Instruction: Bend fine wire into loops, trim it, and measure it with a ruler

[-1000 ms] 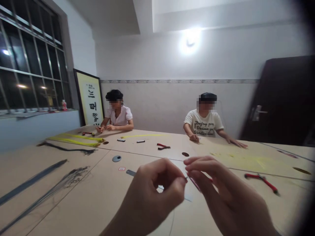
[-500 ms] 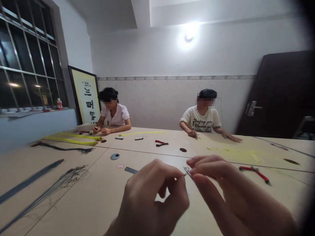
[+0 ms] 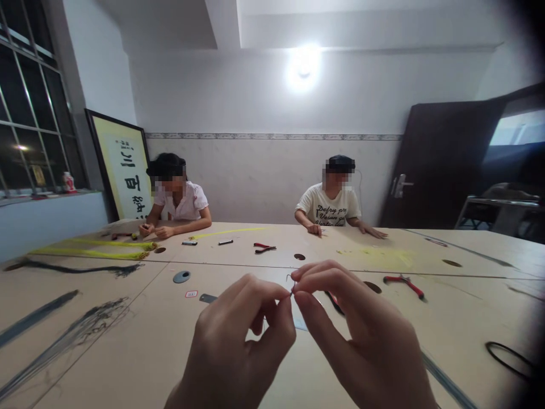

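Observation:
My left hand (image 3: 238, 346) and my right hand (image 3: 353, 335) are raised over the beige table (image 3: 140, 335), fingertips meeting in front of me. Both are pinched on a tiny thin metal wire piece (image 3: 291, 284) between thumb and forefinger. A dark tool with red handles (image 3: 334, 301) lies on the table just behind my right hand, partly hidden by it.
Red-handled pliers (image 3: 404, 282) lie to the right, another pair (image 3: 264, 247) farther back. Bundles of dark wire (image 3: 63, 335) and yellow cord (image 3: 89, 250) lie left. A black loop (image 3: 508, 355) is at right. Two people sit across the table; a dark door (image 3: 438, 165) stands open at right.
The view has swung to the right, showing the open doorway. My hands have stayed together at the centre, fingertips closing tighter on the small wire piece.

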The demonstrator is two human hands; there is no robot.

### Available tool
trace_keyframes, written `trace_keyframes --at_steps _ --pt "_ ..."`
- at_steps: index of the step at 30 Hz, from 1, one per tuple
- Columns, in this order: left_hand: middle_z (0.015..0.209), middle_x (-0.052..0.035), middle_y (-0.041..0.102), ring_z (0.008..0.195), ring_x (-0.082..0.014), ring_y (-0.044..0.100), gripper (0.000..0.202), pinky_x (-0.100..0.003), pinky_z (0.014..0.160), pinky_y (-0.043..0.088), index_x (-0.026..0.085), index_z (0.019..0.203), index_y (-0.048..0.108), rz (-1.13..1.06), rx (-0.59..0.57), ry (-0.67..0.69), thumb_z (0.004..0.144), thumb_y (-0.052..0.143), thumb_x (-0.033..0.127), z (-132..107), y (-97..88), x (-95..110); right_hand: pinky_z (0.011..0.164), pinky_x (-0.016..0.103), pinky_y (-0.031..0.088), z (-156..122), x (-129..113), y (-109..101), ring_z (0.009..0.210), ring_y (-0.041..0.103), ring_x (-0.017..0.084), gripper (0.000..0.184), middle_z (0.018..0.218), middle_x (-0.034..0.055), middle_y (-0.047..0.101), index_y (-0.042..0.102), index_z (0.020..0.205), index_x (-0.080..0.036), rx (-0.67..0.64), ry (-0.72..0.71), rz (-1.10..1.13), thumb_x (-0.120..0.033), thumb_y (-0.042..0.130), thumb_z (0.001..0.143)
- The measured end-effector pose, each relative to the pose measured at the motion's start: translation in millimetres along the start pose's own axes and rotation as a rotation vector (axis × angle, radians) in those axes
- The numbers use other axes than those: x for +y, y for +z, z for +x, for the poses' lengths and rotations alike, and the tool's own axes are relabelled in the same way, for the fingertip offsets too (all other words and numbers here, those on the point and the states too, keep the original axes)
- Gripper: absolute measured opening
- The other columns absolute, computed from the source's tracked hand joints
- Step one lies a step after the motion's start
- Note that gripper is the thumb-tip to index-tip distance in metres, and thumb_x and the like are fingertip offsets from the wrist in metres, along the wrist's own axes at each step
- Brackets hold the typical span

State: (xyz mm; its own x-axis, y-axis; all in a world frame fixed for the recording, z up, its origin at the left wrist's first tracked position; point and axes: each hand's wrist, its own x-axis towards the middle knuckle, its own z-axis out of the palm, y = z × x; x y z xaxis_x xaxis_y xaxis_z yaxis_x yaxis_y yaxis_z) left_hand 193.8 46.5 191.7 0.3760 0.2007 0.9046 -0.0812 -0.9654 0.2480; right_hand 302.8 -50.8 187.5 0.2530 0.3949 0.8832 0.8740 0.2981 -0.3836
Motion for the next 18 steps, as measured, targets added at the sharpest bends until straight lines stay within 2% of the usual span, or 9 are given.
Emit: trace_keyframes --at_steps 4,7,10,13,16,18 --pt "0.058 0.0082 0.059 0.049 -0.0047 0.054 0.016 -0.012 0.050 0.047 0.020 0.071 0.058 -0.029 -0.010 -0.026 0.081 0.054 0.008 1 -0.6 1 0.067 0.018 0.050 3 -2 -2 0.075 0.062 0.009 0.014 0.080 -0.0042 0.061 0.051 0.079 -0.022 -0.040 -0.063 -0.081 -0.012 0.054 0.089" --pt "0.055 0.0073 0.060 0.046 -0.0046 0.053 0.016 -0.011 0.047 0.046 0.019 0.066 0.059 -0.139 -0.023 -0.085 0.076 0.053 0.007 3 -1.1 1 0.069 0.018 0.050 4 0 -4 0.076 0.061 0.009 0.014 0.082 -0.0023 0.059 0.048 0.082 -0.022 -0.058 -0.164 -0.154 -0.010 0.051 0.089" --pt "0.052 0.0059 0.060 0.046 -0.0065 0.055 0.016 -0.012 0.044 0.047 0.020 0.065 0.062 -0.280 -0.121 -0.239 0.073 0.053 0.009 4 -2.2 0 0.072 0.021 0.050 4 5 -7 0.082 0.059 0.011 0.015 0.084 -0.0010 0.057 0.044 0.086 -0.022 -0.101 -0.258 -0.216 -0.009 0.048 0.091" --pt "0.055 0.0045 0.060 0.050 -0.0087 0.057 0.015 -0.014 0.046 0.049 0.022 0.070 0.067 -0.385 -0.253 -0.372 0.077 0.056 0.013 4 -3.3 -1 0.071 0.022 0.049 4 9 -8 0.085 0.059 0.013 0.016 0.084 0.0000 0.055 0.042 0.088 -0.023 -0.139 -0.315 -0.265 -0.009 0.047 0.092" --pt "0.057 0.0038 0.060 0.052 -0.0095 0.056 0.016 -0.015 0.046 0.048 0.022 0.071 0.067 -0.406 -0.289 -0.388 0.082 0.055 0.017 4 -3.8 -3 0.069 0.023 0.049 3 9 -9 0.085 0.059 0.014 0.015 0.085 0.0013 0.055 0.044 0.089 -0.023 -0.136 -0.332 -0.293 -0.009 0.047 0.091" --pt "0.056 0.0044 0.060 0.051 -0.0091 0.057 0.017 -0.014 0.045 0.048 0.022 0.070 0.065 -0.362 -0.279 -0.340 0.083 0.054 0.017 4 -4.4 -4 0.070 0.024 0.050 2 6 -10 0.084 0.059 0.014 0.017 0.084 0.0013 0.055 0.044 0.089 -0.022 -0.105 -0.336 -0.278 -0.005 0.047 0.090"
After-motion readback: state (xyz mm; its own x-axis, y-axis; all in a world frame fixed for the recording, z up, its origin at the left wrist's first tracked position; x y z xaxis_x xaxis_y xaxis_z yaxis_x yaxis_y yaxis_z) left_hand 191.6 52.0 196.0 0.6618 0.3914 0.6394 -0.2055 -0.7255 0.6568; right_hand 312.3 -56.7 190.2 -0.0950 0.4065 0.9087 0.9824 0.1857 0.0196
